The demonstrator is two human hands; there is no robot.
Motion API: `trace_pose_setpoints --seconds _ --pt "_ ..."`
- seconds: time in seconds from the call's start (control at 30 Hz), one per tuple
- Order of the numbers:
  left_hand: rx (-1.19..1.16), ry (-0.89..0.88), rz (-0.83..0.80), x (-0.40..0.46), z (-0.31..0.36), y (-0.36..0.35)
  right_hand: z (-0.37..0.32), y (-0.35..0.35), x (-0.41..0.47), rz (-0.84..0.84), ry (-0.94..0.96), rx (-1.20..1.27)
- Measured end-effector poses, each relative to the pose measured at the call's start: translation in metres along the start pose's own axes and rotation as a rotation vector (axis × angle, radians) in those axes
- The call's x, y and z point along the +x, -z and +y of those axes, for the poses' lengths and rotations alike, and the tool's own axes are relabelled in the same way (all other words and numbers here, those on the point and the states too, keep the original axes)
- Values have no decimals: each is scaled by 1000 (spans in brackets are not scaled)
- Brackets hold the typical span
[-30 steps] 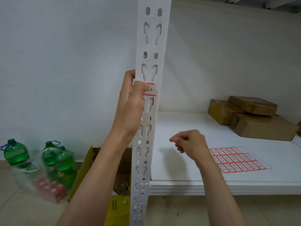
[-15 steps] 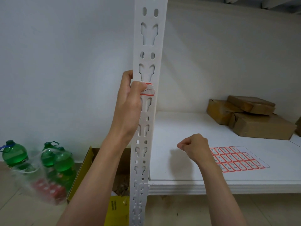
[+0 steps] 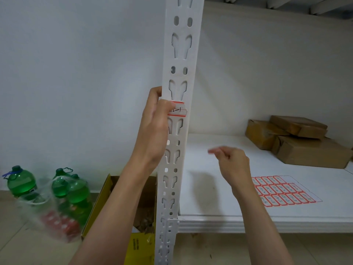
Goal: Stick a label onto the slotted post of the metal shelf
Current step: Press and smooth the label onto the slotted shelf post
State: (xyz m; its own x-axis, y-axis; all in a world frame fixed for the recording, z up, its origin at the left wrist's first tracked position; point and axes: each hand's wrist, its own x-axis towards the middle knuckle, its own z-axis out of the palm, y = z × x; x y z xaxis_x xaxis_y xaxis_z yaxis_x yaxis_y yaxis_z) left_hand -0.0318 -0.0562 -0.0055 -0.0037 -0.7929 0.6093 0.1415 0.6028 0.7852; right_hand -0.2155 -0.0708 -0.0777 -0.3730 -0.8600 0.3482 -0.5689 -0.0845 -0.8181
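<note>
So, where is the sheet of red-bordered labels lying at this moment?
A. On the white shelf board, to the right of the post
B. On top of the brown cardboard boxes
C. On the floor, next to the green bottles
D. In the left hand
A: the label sheet lies flat on the white shelf board, to the right of the slotted post and in front of the brown boxes.

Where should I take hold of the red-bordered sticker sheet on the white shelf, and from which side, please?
Probably pinch the red-bordered sticker sheet at its near right corner, coming from the front with the right hand. It lies flat on the white shelf board, and the brown cardboard parcels stand behind it.
</note>
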Motion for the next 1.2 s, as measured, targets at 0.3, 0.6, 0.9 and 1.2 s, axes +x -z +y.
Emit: trace_pose_setpoints --seconds 0.3,0.6,0.9,1.2 --pt "514 -144 117 2 13 2 -107 -12 -37 -304 203 854" --pt "597 -172 164 3 16 2 -109 -23 -39 -288 126 930" --pt "544 -148 68 3 15 5 -109 -24 -39 -306 156 921" --pt "527 -119 108 4 17 -1 -108 -26 -40 -312 161 922"
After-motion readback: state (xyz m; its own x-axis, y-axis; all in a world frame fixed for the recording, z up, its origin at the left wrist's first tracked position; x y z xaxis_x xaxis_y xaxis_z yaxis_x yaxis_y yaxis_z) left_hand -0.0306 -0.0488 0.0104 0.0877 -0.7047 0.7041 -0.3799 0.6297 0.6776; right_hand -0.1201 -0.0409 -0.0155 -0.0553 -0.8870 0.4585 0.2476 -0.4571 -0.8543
